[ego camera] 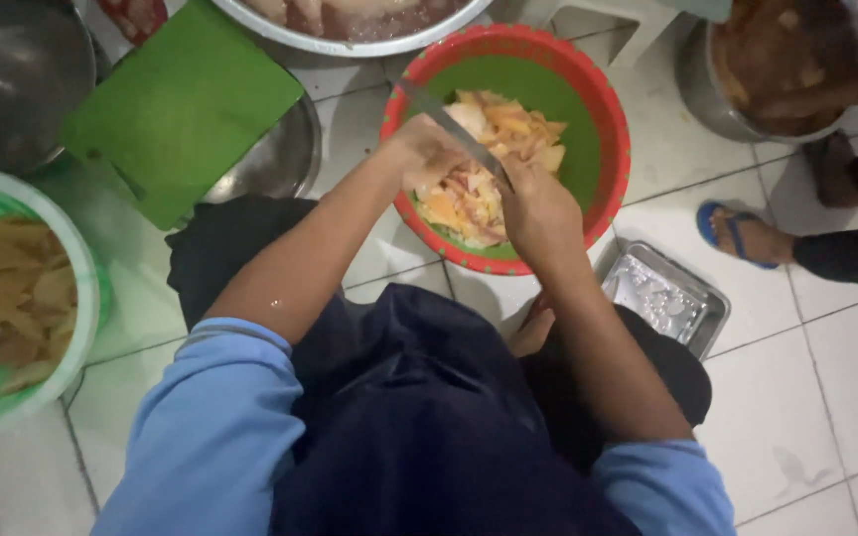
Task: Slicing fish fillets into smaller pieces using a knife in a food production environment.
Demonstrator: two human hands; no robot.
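So both hands are working right over a red-rimmed basin (610,129) with a green inside, sitting on the white tiled floor (806,377). The left hand (427,151) has its grip pinched around a pale piece of meat (446,185), held just above the pile. The right hand (538,213) has its grip wrapped tight on the handle of a knife (449,121), with the blade angling up and left across the piece. Under them the basin holds a heap of orange and pinkish cut pieces (508,129).

Around that: a green cutting board (181,104) lies tilted over a metal bowl (275,164) on the left, and a darker metal pot (12,79) sits in the top left corner. A green tub with a white rim (86,298) at the far left holds tan slices. A big metal basin (350,45) with pinkish stuff is at the top edge. A small rectangular metal tray (667,298) sits just beside the red basin, lower right.

Another person's arm (836,94) reaches into a metal pot (697,84) at top right, and their foot in a blue sandal (737,235) is on the tiles nearby.
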